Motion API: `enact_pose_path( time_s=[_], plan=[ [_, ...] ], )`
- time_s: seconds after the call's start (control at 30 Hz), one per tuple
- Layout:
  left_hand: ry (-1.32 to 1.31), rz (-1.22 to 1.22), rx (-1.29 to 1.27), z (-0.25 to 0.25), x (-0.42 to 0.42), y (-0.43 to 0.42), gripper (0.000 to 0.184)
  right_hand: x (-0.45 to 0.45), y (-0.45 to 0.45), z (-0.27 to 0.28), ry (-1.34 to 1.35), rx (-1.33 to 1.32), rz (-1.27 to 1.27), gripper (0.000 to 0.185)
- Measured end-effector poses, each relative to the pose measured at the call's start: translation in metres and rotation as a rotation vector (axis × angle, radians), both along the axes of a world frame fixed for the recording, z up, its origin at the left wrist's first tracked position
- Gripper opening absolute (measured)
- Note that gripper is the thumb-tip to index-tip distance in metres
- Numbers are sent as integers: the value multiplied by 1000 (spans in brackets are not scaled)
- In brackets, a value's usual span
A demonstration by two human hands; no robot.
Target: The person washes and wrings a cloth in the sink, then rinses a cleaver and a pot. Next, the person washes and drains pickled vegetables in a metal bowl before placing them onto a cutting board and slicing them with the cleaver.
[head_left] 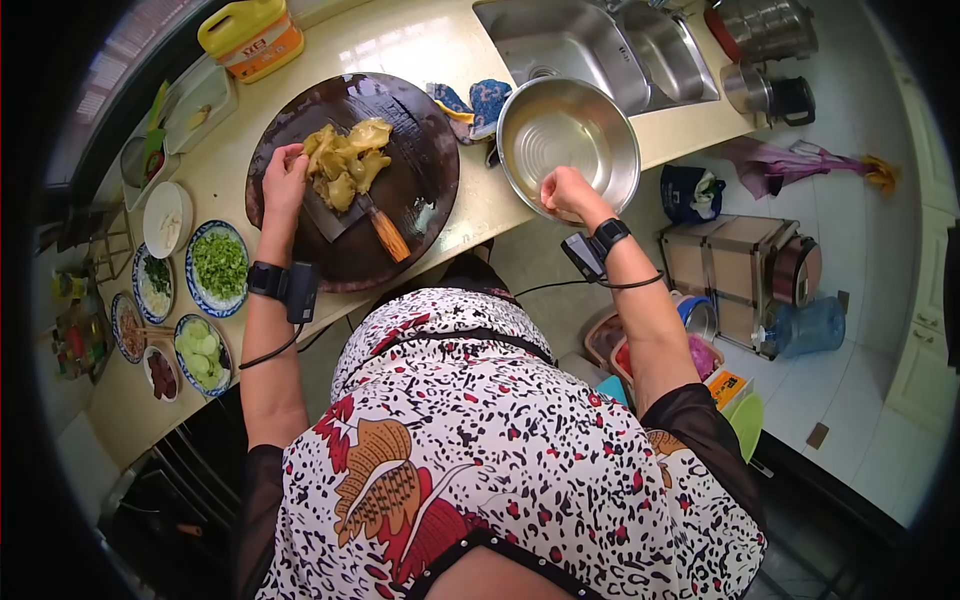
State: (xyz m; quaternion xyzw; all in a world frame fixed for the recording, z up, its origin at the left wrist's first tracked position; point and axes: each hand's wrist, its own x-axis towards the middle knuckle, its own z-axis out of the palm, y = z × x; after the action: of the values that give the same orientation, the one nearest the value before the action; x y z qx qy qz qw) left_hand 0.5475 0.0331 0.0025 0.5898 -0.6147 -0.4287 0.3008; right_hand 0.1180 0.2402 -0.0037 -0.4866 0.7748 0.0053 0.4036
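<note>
My left hand [286,178] is at the left of a pile of yellow-brown pickled mustard greens [345,165], its fingers pinched together at the pile's edge. The greens sit on a dark round chopping board [420,130]. Partly beneath them lies a cleaver [388,235], its wooden handle pointing toward my body. My right hand [572,192] is closed at the near rim of a large metal basin [620,150], with curled fingers over the inner side. The basin holds what looks like shallow, clear liquid and overhangs the counter's front edge.
Left of the board stand plates of chopped green onion [218,262] and sliced green vegetable [202,352], plus several bowls. A yellow jug [252,40] stands at the back. Blue patterned mitts [488,103] lie between board and basin. Behind is a double sink [570,45].
</note>
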Motion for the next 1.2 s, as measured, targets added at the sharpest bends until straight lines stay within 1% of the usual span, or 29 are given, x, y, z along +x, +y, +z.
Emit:
enact_pose_path(
  time_s=[0.03, 0.1, 0.2, 0.3, 0.33, 0.4, 0.5, 0.57, 0.6, 0.63, 0.73, 0.83, 0.87, 0.9, 0.93, 1.0, 1.03, 1.07, 1.13, 1.2],
  plan=[
    [54, -9, 21, 2, 0, 1, 29, -2, 0, -4, -30, -17, 22, 12],
    [76, -41, 15, 7, -1, 6, 29, -5, 0, -7, -90, -52, 66, 12],
    [121, -66, 34, 18, -5, 16, 31, -8, 3, -5, -388, 35, -140, 12],
    [186, -91, 3, 20, -7, 21, 35, -10, 5, 3, -410, 77, -70, 9],
    [211, -102, -19, 20, -8, 23, 36, -13, 7, 4, -423, 54, -60, 8],
    [345, -105, 97, 26, -10, 27, 38, -16, 10, 8, -449, 8, -38, 6],
    [514, -67, 253, 39, -12, 34, 39, -20, 14, 17, -499, -17, -130, 5],
    [612, -45, 314, 40, -13, 37, 37, -23, 16, 12, -444, -60, -159, 6],
    [599, -41, 308, 39, -12, 38, 35, -23, 18, 10, -413, -82, -175, 6],
    [587, -37, 302, 38, -11, 39, 34, -24, 19, 7, -251, -194, -132, 7],
    [582, -47, 322, 30, -3, 39, 29, -26, 20, 1, -78, -317, -198, 14],
    [586, -29, 369, 27, -4, 45, 26, -20, 16, -7, -247, -245, -178, 19],
    [580, -8, 380, 27, -2, 47, 25, -16, 13, -10, -233, -236, -147, 20],
    [503, 25, 375, 38, -6, 51, 25, -8, 12, -8, -226, -226, -112, 21],
    [453, 35, 375, 36, -5, 51, 23, 1, 9, -5, -223, -218, -73, 22],
    [562, 2, 444, 23, 2, 48, 21, 6, 2, 0, -257, -162, -88, 19],
    [615, 5, 478, 26, 2, 49, 21, 8, 2, -2, -175, -184, -32, 18],
    [672, 5, 512, 28, 2, 50, 21, 8, 0, -2, -173, -235, 6, 15],
    [628, 57, 510, 32, 0, 53, 18, 13, -3, 3, 5, -401, 4, 17],
    [665, 24, 514, 35, 2, 54, 17, 18, -6, 9, 27, -454, -23, 20]
  ],
)
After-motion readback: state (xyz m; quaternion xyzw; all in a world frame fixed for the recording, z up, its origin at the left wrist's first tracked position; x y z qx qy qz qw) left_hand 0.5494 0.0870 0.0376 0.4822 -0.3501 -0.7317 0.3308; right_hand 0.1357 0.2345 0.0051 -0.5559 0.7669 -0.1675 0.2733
